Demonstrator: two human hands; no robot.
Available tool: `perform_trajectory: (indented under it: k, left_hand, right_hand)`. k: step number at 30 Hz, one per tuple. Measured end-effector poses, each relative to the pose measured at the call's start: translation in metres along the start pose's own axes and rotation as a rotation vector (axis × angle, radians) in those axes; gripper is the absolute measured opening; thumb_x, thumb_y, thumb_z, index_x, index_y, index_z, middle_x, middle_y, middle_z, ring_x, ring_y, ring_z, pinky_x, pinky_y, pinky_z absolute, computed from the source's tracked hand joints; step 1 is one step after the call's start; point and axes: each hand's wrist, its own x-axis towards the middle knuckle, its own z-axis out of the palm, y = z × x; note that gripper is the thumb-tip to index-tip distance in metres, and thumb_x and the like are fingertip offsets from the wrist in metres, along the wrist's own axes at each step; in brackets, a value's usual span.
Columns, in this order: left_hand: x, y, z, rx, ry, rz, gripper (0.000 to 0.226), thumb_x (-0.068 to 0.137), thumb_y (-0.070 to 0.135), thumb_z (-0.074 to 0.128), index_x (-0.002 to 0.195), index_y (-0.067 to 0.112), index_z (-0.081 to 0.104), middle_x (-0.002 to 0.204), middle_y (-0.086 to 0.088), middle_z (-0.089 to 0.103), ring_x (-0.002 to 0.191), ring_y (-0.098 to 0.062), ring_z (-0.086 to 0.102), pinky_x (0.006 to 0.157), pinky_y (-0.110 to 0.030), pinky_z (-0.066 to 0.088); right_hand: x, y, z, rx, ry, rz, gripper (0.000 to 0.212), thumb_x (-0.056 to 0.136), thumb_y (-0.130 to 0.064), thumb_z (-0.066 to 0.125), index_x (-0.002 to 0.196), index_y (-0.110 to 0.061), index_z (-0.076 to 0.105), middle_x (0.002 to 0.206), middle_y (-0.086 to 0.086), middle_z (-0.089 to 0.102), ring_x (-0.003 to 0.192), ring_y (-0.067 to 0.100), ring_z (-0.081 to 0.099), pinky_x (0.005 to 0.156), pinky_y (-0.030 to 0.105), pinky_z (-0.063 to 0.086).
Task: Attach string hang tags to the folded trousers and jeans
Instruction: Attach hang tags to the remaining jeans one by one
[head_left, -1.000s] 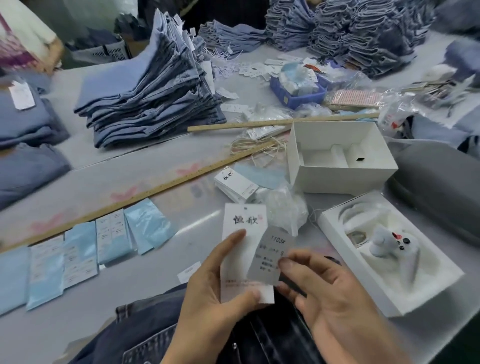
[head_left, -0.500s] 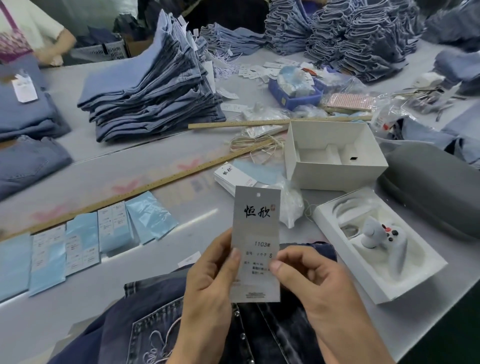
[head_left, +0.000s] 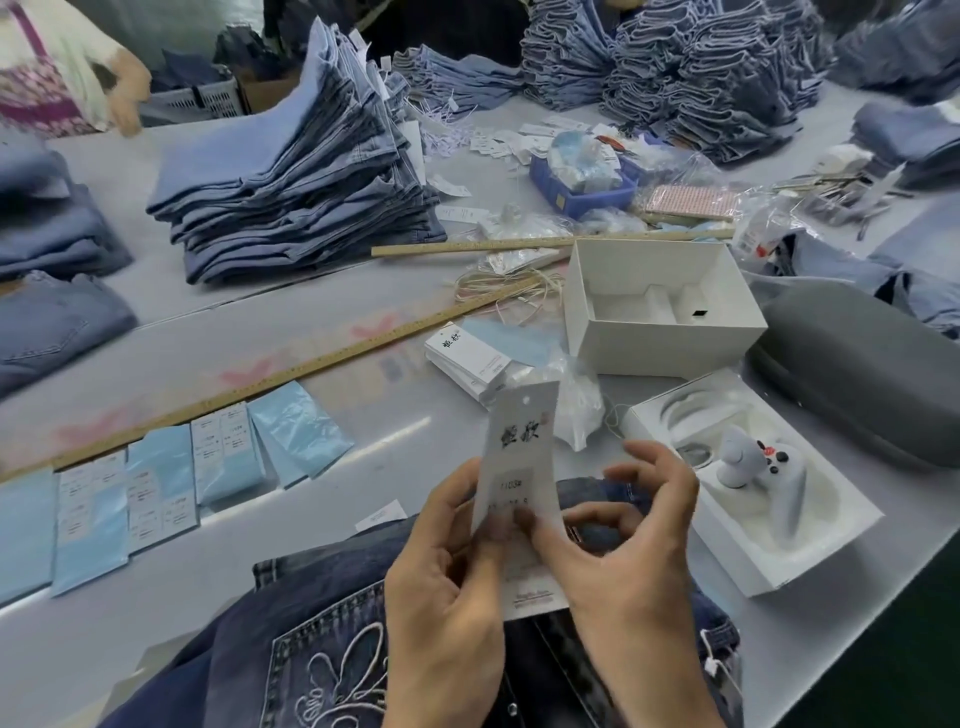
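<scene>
Above the dark jeans (head_left: 332, 654), left hand (head_left: 447, 587) and right hand (head_left: 623, 561) fingers pinch hang tag (head_left: 519, 441) edges.

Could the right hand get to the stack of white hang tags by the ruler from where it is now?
Probably yes. The right hand pinches the hang tag, but the stack of tags lies uncovered just beyond it, with only a crumpled plastic bag beside it.

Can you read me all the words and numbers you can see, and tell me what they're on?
"1103#" on the hang tag held in both hands.
The two big brush characters on that tag: blurred, unreadable.
Its lower print: too small.
The tag stack: unreadable characters.
The blue label sheets: too small.
</scene>
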Motion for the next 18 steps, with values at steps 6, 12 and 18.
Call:
perform_trajectory:
  k: [6, 12, 18]
  left_hand:
    - [-0.001, 0.004, -0.001, -0.067, -0.044, -0.032, 0.046, 0.08, 0.006, 0.068, 0.112, 0.039, 0.073, 0.105, -0.003, 0.078, 0.09, -0.023, 0.077, 0.072, -0.024, 0.06]
    - [0.009, -0.001, -0.015, -0.033, 0.015, -0.035, 0.045, 0.078, 0.011, 0.067, 0.105, 0.047, 0.073, 0.102, -0.001, 0.079, 0.09, -0.02, 0.077, 0.07, -0.023, 0.06]
    - [0.031, 0.0, -0.015, 0.013, 0.065, -0.074, 0.042, 0.072, 0.011, 0.071, 0.1, 0.042, 0.075, 0.095, -0.006, 0.08, 0.079, -0.024, 0.078, 0.063, -0.031, 0.062]
  right_hand:
    - [0.012, -0.006, -0.011, 0.237, -0.268, 0.105, 0.012, 0.087, -0.037, 0.074, 0.095, -0.029, 0.076, 0.092, 0.0, 0.078, 0.083, 0.018, 0.076, 0.067, 0.023, 0.059]
    - [0.01, -0.006, -0.017, 0.017, -0.559, 0.076, 0.032, 0.082, -0.041, 0.082, 0.11, -0.042, 0.067, 0.1, -0.008, 0.076, 0.091, 0.011, 0.074, 0.079, 0.029, 0.061]
    - [0.04, 0.005, -0.047, 0.327, -0.115, 0.131, 0.024, 0.097, -0.039, 0.051, 0.097, -0.029, 0.073, 0.078, 0.01, 0.073, 0.05, 0.023, 0.064, 0.05, 0.027, 0.053]
